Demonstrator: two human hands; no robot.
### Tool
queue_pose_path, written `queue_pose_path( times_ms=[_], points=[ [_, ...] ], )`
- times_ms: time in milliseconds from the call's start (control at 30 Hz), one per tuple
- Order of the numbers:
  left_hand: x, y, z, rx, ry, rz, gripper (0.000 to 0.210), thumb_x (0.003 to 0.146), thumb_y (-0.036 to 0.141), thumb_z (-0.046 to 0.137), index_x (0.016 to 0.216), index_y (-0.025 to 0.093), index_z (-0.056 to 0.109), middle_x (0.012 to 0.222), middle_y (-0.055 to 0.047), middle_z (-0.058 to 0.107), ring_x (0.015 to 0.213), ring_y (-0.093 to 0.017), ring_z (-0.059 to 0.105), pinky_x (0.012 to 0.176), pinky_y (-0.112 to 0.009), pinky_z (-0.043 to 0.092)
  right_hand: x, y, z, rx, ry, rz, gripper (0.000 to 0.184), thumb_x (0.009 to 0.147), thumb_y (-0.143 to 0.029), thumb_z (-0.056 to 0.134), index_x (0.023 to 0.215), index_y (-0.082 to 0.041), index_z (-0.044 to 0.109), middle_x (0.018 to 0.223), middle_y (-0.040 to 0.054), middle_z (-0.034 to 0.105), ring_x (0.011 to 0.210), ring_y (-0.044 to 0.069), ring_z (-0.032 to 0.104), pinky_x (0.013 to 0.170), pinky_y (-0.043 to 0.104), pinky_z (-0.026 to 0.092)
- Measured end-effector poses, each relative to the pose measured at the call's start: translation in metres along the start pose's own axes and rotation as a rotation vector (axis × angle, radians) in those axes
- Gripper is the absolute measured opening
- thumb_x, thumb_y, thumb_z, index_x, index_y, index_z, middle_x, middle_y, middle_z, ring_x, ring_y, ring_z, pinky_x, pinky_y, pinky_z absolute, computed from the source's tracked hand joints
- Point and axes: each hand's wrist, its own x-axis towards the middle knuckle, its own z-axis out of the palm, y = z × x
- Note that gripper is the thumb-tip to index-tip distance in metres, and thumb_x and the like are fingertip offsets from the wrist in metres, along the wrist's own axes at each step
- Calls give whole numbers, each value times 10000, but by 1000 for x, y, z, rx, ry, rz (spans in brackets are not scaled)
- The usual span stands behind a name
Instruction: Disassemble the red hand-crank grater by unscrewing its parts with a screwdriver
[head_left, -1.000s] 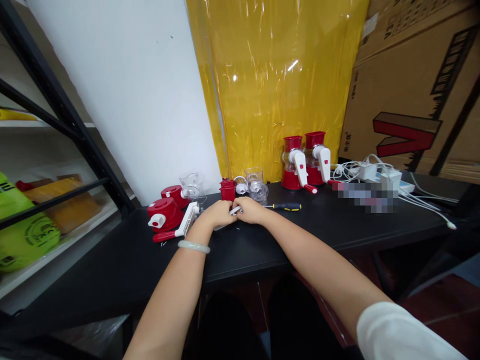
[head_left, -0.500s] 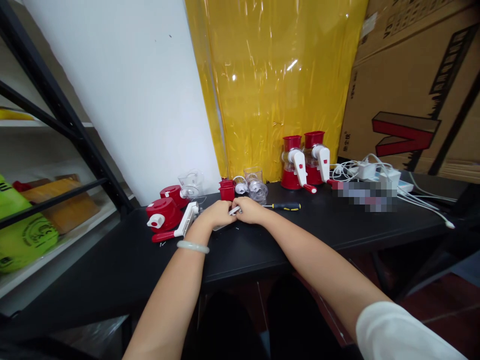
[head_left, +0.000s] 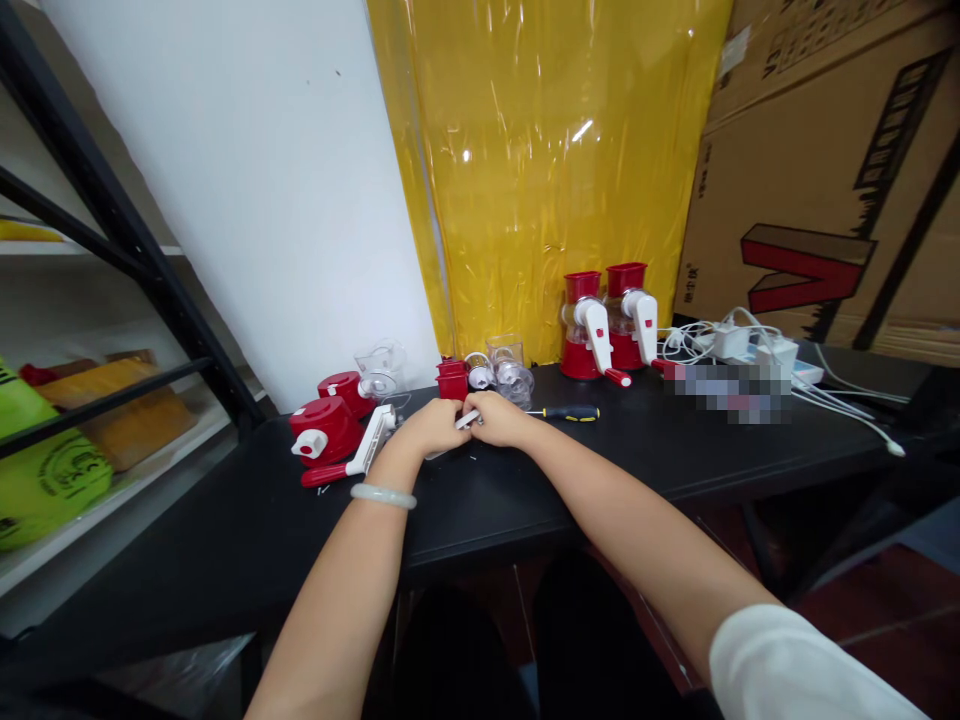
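Observation:
Both hands meet over the black table. My left hand (head_left: 436, 424), a pale bangle on its wrist, is closed on a small white plastic part (head_left: 468, 420). From the other side, my right hand (head_left: 496, 416) has its fingers closed on the same part. Most of it is hidden by the fingers, so its kind does not show. A screwdriver (head_left: 571, 413) with a black and yellow handle lies just right of my right hand. Behind the hands stand a small red hopper (head_left: 451, 380) and clear plastic housings (head_left: 511, 380).
Left of the hands sit red bases (head_left: 327, 428) and a white crank with a red grip (head_left: 365, 448). Two red-and-white rotary graters (head_left: 583, 330) stand back right, near white cables and plugs (head_left: 772, 352). A large cardboard box (head_left: 810, 200) rises behind. Black shelving (head_left: 112, 210) borders the left.
Both hands keep their hold on the white part with barely any movement. The whole view has shifted very slightly.

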Motion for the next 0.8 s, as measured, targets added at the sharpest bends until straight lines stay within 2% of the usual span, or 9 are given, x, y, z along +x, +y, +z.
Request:
queue_pose_path(
  times_ms=[333, 800],
  points=[
    [-1, 1, -2, -1, 16, -7, 216, 748, 278, 583, 874, 166, 717, 869, -102, 752, 804, -248, 702, 686, -286, 463, 0, 2, 0, 11, 53, -21, 188, 684, -47, 616, 819, -177, 634, 806, 31, 648, 779, 173, 572, 738, 278, 424],
    [-2, 6, -8, 116, 101, -77, 244, 809, 351, 546, 785, 195, 732, 758, -87, 727, 707, -225, 676, 621, -281, 417, 5, 5, 1, 16, 269, -65, 262, 676, -38, 572, 881, -195, 526, 907, 47, 547, 891, 215, 522, 813, 340, 439]
  ],
)
